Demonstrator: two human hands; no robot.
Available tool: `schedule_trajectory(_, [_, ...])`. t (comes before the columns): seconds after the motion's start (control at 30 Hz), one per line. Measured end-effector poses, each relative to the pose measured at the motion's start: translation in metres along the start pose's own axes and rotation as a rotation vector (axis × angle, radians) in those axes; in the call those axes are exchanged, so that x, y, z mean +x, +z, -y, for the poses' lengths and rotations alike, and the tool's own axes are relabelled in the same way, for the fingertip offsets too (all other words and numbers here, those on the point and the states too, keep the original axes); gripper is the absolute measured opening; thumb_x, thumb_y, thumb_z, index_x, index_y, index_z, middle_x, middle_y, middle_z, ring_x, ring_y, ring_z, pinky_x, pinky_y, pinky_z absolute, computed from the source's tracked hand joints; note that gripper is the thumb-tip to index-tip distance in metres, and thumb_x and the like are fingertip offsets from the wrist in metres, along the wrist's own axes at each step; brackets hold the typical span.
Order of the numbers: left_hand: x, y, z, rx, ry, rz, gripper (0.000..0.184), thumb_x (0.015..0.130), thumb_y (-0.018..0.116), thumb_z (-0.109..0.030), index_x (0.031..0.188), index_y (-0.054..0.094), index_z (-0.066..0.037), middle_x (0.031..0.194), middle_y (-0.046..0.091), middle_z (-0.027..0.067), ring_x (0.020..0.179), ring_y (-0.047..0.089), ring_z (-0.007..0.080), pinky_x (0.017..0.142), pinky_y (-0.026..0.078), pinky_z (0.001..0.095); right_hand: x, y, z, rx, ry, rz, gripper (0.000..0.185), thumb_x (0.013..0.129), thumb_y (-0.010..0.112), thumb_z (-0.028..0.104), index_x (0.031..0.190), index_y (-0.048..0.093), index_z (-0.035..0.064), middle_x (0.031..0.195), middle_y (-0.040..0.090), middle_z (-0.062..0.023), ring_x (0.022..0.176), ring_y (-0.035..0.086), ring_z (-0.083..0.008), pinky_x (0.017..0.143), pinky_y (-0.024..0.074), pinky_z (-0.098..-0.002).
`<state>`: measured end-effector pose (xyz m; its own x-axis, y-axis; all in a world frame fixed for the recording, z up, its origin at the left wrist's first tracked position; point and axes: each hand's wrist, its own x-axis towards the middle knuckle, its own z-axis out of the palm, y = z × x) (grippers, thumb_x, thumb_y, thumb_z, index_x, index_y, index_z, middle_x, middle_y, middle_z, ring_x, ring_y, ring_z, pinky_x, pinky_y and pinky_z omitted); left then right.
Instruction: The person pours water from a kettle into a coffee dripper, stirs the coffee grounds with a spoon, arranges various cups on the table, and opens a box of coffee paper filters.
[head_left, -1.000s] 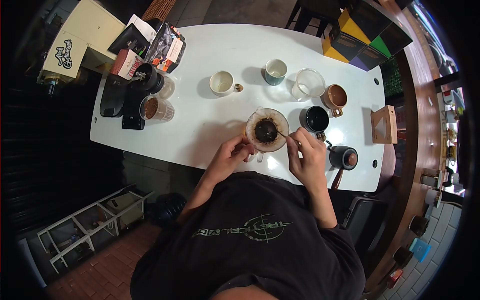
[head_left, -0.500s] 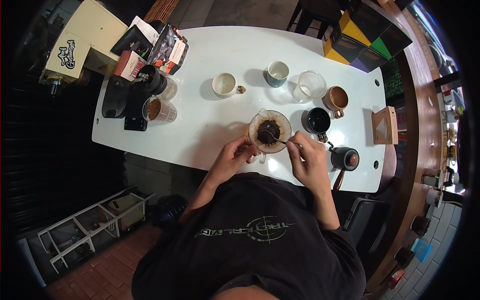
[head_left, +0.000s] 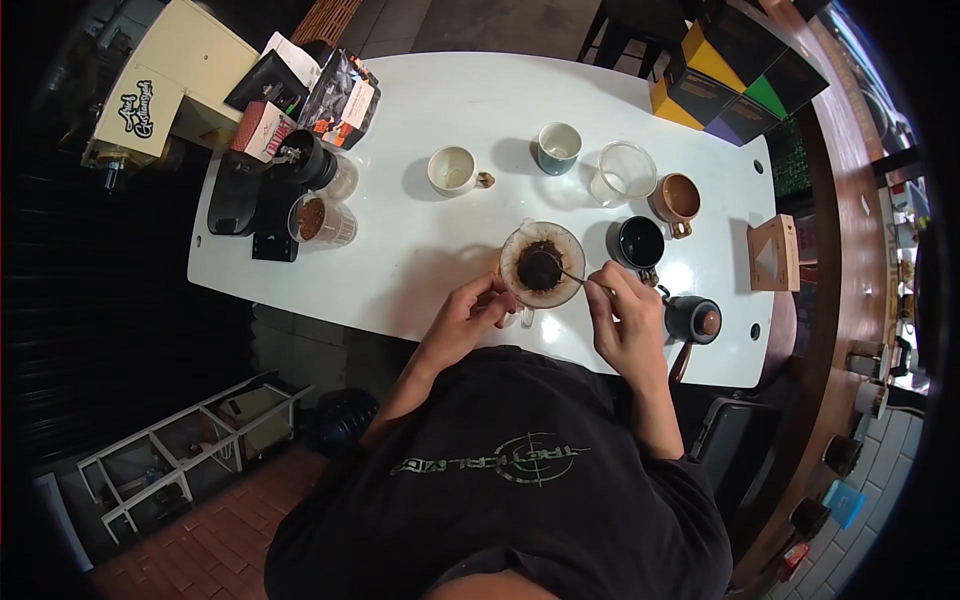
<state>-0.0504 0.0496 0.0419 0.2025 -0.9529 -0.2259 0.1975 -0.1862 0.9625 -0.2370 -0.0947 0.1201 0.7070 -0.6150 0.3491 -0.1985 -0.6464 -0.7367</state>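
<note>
My right hand [head_left: 628, 315] pinches the thin handle of a spoon [head_left: 574, 279]. The spoon slants into a coffee dripper [head_left: 513, 245] lined with a paper filter, and its bowl is sunk in dark wet coffee grounds [head_left: 540, 266]. At the dripper's near left rim is my left hand [head_left: 472, 312], its thumb and fingers closed together on the edge. A clear glass handle shows just below the dripper; the vessel underneath is mostly hidden. Right of the dripper stands a black cup [head_left: 640, 243].
On the white table [head_left: 420, 90] stand a cream mug [head_left: 452, 171], a green cup [head_left: 559, 148], a clear glass [head_left: 626, 173] and a brown cup [head_left: 678, 198]. A dark pot [head_left: 690, 320] is at right. A glass of brown grounds [head_left: 325, 221] stands left.
The spoon has shifted slightly right in the filter, and its bowl, visible before, is now buried in the grounds. My right hand moved a little right; my left hand stays at the dripper.
</note>
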Motion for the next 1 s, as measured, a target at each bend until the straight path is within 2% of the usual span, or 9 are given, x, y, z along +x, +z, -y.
schedule_trajectory(0.17, [0.000, 0.001, -0.002, 0.034, -0.004, -0.008, 0.015, 0.102, 0.058, -0.017, 0.101, 0.061, -0.002, 0.088, 0.060, -0.0015, 0.078, 0.053, 0.0057, 0.074, 0.047, 0.0230, 0.001, 0.004, -0.007, -0.054, -0.068, 0.046, 0.014, 0.088, 0.069, 0.008, 0.083, 0.057, 0.0036, 0.072, 0.054, -0.0088, 0.056, 0.057, -0.0284, 0.050, 0.0438, -0.0373])
schedule_trajectory(0.33, [0.000, 0.000, -0.001, 0.049, -0.006, -0.004, 0.016, 0.102, 0.059, -0.018, 0.102, 0.062, -0.002, 0.090, 0.062, -0.0014, 0.078, 0.053, 0.0053, 0.074, 0.046, 0.0227, 0.003, 0.002, -0.005, -0.259, -0.173, -0.069, 0.015, 0.084, 0.072, 0.008, 0.083, 0.057, 0.0059, 0.073, 0.053, -0.0073, 0.059, 0.058, -0.0270, 0.051, 0.0441, -0.0376])
schedule_trajectory(0.43, [0.001, 0.002, -0.003, 0.033, 0.008, -0.011, 0.017, 0.102, 0.059, -0.019, 0.103, 0.062, -0.002, 0.091, 0.063, -0.0013, 0.079, 0.053, 0.0051, 0.074, 0.047, 0.0226, 0.003, 0.006, -0.007, -0.184, -0.143, 0.049, 0.016, 0.085, 0.072, 0.008, 0.083, 0.057, 0.0054, 0.073, 0.053, -0.0078, 0.061, 0.058, -0.0276, 0.051, 0.0443, -0.0382])
schedule_trajectory(0.57, [-0.001, 0.002, -0.003, 0.026, 0.019, -0.007, 0.018, 0.102, 0.059, -0.019, 0.104, 0.063, -0.002, 0.091, 0.063, -0.0014, 0.079, 0.054, 0.0050, 0.074, 0.047, 0.0227, 0.002, -0.001, -0.006, -0.085, -0.096, 0.071, 0.016, 0.085, 0.072, 0.009, 0.084, 0.056, 0.0050, 0.073, 0.052, -0.0083, 0.061, 0.058, -0.0282, 0.052, 0.0446, -0.0385])
schedule_trajectory(0.63, [0.000, 0.005, -0.009, 0.038, 0.002, -0.031, 0.019, 0.103, 0.058, -0.020, 0.096, 0.060, -0.003, 0.087, 0.060, 0.0001, 0.076, 0.053, 0.0069, 0.073, 0.046, 0.0237, 0.002, -0.005, -0.004, 0.005, -0.041, 0.062, 0.015, 0.086, 0.071, 0.008, 0.084, 0.056, 0.0045, 0.073, 0.052, -0.0085, 0.060, 0.058, -0.0286, 0.052, 0.0444, -0.0390])
schedule_trajectory(0.77, [0.001, 0.005, -0.009, 0.052, -0.007, -0.027, 0.018, 0.103, 0.058, -0.020, 0.096, 0.060, -0.003, 0.087, 0.060, 0.0000, 0.076, 0.054, 0.0070, 0.074, 0.046, 0.0236, 0.003, 0.001, -0.007, -0.143, -0.093, 0.060, 0.015, 0.086, 0.071, 0.007, 0.083, 0.056, 0.0045, 0.073, 0.052, -0.0082, 0.059, 0.057, -0.0280, 0.051, 0.0441, -0.0391])
schedule_trajectory(0.83, [0.000, 0.005, -0.007, 0.033, 0.012, -0.028, 0.017, 0.103, 0.058, -0.019, 0.096, 0.060, -0.003, 0.087, 0.060, -0.0001, 0.076, 0.054, 0.0068, 0.073, 0.046, 0.0237, 0.001, 0.000, -0.006, -0.172, -0.130, -0.051, 0.015, 0.086, 0.071, 0.009, 0.084, 0.056, 0.0050, 0.073, 0.052, -0.0078, 0.059, 0.058, -0.0273, 0.051, 0.0436, -0.0392])
schedule_trajectory(0.97, [0.001, 0.005, -0.007, 0.023, 0.006, -0.018, 0.017, 0.103, 0.058, -0.019, 0.097, 0.060, -0.003, 0.087, 0.060, -0.0004, 0.076, 0.054, 0.0066, 0.073, 0.046, 0.0236, 0.002, -0.002, -0.008, -0.236, -0.145, -0.063, 0.015, 0.087, 0.071, 0.009, 0.084, 0.057, 0.0053, 0.073, 0.051, -0.0074, 0.059, 0.058, -0.0266, 0.050, 0.0433, -0.0391])
schedule_trajectory(1.0, [0.001, 0.006, -0.010, 0.039, -0.006, -0.021, 0.017, 0.103, 0.058, -0.019, 0.098, 0.061, -0.003, 0.087, 0.060, -0.0005, 0.076, 0.054, 0.0066, 0.074, 0.046, 0.0236, 0.001, -0.001, -0.009, -0.211, -0.138, 0.001, 0.014, 0.087, 0.070, 0.009, 0.084, 0.057, 0.0052, 0.072, 0.051, -0.0075, 0.059, 0.057, -0.0267, 0.050, 0.0431, -0.0390])
